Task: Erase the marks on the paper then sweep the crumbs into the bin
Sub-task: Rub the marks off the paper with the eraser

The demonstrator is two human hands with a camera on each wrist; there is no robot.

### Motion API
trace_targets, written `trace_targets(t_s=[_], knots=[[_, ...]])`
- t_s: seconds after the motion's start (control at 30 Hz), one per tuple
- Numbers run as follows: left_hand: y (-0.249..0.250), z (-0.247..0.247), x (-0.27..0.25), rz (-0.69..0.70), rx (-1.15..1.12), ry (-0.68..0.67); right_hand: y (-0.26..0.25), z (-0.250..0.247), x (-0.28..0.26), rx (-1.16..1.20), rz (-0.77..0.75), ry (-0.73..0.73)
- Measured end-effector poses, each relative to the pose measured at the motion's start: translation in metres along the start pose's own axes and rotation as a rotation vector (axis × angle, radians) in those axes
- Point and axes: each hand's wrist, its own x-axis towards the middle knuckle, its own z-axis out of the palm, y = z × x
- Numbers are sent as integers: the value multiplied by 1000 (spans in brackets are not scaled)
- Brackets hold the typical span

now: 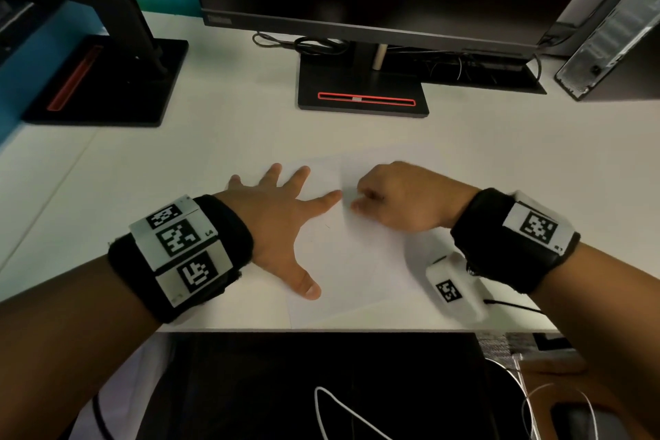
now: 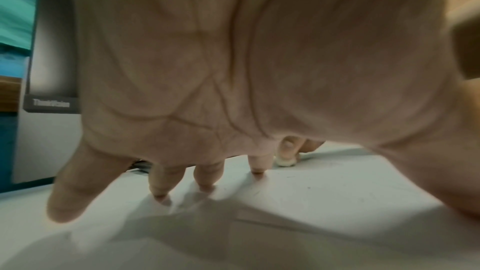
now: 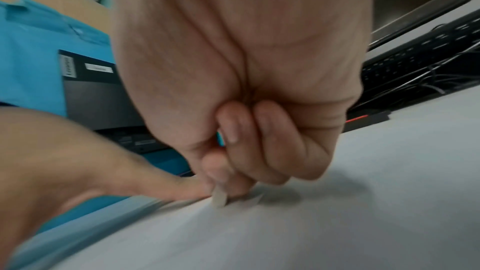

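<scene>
A white sheet of paper [image 1: 357, 261] lies on the white desk [image 1: 178, 171] near its front edge. My left hand [image 1: 278, 221] lies flat on the paper's left part with its fingers spread, pressing it down. Just to its right, my right hand [image 1: 396, 200] is curled and pinches a small whitish eraser [image 3: 218, 199] whose tip touches the paper. From the left wrist view the eraser [image 2: 285, 162] shows beyond my fingertips [image 2: 206, 186]. Faint dark specks [image 2: 309, 187] lie on the paper [image 2: 311, 202]. No bin is in view.
A monitor on a black stand [image 1: 362, 96] rises behind the paper. A second black stand [image 1: 107, 82] sits at the back left. A computer case [image 1: 614, 21] leans at the back right. Cables [image 1: 310, 45] lie under the monitor. A keyboard [image 3: 420, 56] lies behind my right hand.
</scene>
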Motion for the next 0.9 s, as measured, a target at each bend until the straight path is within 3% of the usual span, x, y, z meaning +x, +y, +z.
trace_targets(t_s=[0.1, 0.27, 0.43, 0.6, 0.73, 0.9], knots=[[1, -1, -1, 1, 8, -3, -15, 11, -11, 54, -81, -132], [1, -1, 0, -1, 12, -4, -3, 1, -8, 10, -23, -6], [0, 0, 2, 4, 16, 4, -26, 16, -21, 62, -165, -148], [1, 0, 2, -4, 22, -5, -19, 10, -12, 22, -98, -4], [3, 4, 4, -4, 71, -1, -45, 27, -25, 69, -237, -123], [3, 2, 4, -12, 67, -6, -36, 15, -18, 68, -150, -45]])
